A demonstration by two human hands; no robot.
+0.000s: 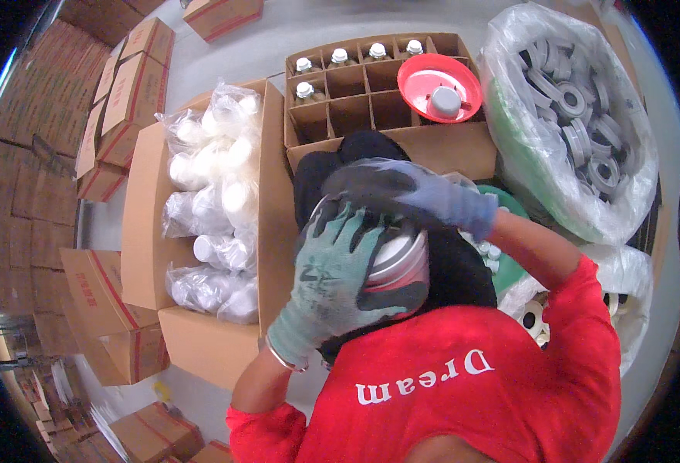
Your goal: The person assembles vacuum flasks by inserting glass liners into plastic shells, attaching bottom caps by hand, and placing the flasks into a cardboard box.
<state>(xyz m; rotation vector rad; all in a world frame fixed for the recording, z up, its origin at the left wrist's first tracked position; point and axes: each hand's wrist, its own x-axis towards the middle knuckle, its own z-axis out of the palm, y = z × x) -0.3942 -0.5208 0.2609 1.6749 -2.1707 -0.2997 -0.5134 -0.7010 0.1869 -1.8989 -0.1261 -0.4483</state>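
Observation:
A round container point(399, 261) with a pale rim and a pinkish-red side lies against my dark-clothed lap. My left hand point(334, 269), in a green knit glove with a dark coating, is wrapped over its top and near side, thumb along the side. Over the far part of the container arches my right hand point(400, 188), in a blue-grey glove with dark fingers. It is blurred, its fingertips are partly hidden, and its grip cannot be made out. The gloves cover most of the container's top.
Left stands an open carton point(270, 231) of bagged white containers point(238, 199). Ahead, a divided carton point(392, 142) holds white-capped bottles point(340, 57) and a red dish point(412, 87). Right are a plastic-lined sack point(507, 133) of grey ring-shaped parts point(574, 101) and a green tub point(510, 275). Closed cartons point(131, 98) stand farther left.

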